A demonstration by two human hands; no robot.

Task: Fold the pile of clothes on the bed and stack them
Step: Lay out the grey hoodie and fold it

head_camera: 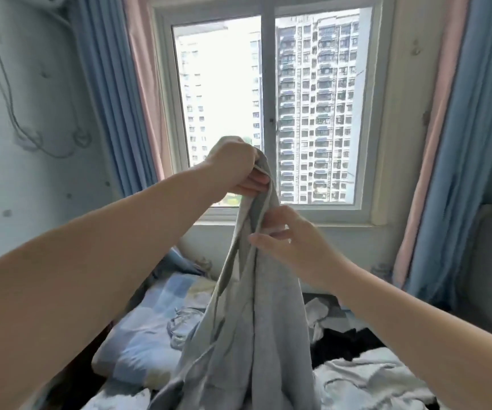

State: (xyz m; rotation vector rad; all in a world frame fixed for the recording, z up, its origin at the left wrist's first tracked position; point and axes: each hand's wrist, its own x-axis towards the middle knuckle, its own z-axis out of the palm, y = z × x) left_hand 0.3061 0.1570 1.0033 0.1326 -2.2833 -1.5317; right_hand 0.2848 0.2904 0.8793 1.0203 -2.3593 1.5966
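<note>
Bed (138,344) with checked blue bedding is seen low in frame. A loose pile of clothes (357,377), white and black pieces, is left unfolded on it at lower right; no folded stack is seen anywhere. A grey garment (253,335) is held up above the bed, hanging long and bunched, not yet spread. Its top edge is gripped by the left hand (232,164); a fold just below is pinched by the right hand (292,244). Task is judged early: this piece is to be straightened and folded, and the rest of the pile is untouched.
</note>
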